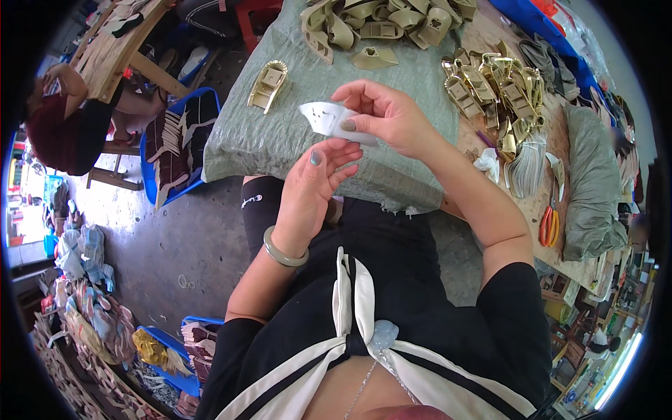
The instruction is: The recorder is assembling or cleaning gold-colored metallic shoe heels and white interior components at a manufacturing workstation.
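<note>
My right hand (393, 120) pinches a thin, curved white piece (322, 117) with small cut-outs between thumb and fingers, above the table's front part. Just below it is my left hand (313, 180), palm up, its fingers spread and loosely curled near the piece's lower edge. Whether the left fingertips touch it I cannot tell. To the left, a single shiny gold shoe-heel-like part (267, 87) lies on the green woven sheet (241, 143). Beyond my hands, a tan part (375, 57) of hollow, moulded shape lies in front of a pile of similar ones (392, 21).
On the right are a heap of gold parts (500, 87), a fan of white strips (526, 168), orange-handled scissors (549, 224) and a grey-green sack (591, 182). Blue bins (150, 168) with cut pieces stand on the left floor. Another person (59, 133) sits at a wooden table.
</note>
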{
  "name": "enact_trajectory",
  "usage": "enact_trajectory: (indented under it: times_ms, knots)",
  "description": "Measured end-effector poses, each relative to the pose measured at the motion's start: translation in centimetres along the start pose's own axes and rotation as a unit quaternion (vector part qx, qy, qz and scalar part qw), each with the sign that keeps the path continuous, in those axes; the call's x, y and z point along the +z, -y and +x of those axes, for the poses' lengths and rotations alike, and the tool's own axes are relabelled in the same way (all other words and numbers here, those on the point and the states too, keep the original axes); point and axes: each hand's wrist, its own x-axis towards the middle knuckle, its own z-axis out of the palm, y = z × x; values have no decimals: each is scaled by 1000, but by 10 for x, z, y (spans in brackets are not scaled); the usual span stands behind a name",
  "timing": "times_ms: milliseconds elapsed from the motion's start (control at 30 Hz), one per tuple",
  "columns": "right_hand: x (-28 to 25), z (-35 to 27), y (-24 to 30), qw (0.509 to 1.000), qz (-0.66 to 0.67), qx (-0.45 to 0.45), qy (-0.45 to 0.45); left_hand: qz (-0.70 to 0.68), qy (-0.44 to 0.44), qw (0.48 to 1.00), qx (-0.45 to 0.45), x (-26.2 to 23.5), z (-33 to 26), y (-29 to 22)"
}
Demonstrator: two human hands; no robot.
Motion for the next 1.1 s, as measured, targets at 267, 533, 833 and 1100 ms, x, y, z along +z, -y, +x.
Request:
enact_trajectory:
  times_ms: [267, 533, 833, 1100]
  knots:
    - [0, -1, 19, 995, -10, 58, 80, 45, -15, 998, 48, 13, 11, 0]
    - [-104, 68, -57, 752, -605, -215, -149, -70, -48, 996, 42, 13, 13, -15]
    - [-47, 16, -2, 788, -544, -275, -85, -52, -59, 993, 86, -2, 28, -6]
    - [-17, -17, 26, 965, -173, -158, -114, -65, -15, 995, 76, 17, 18, -10]
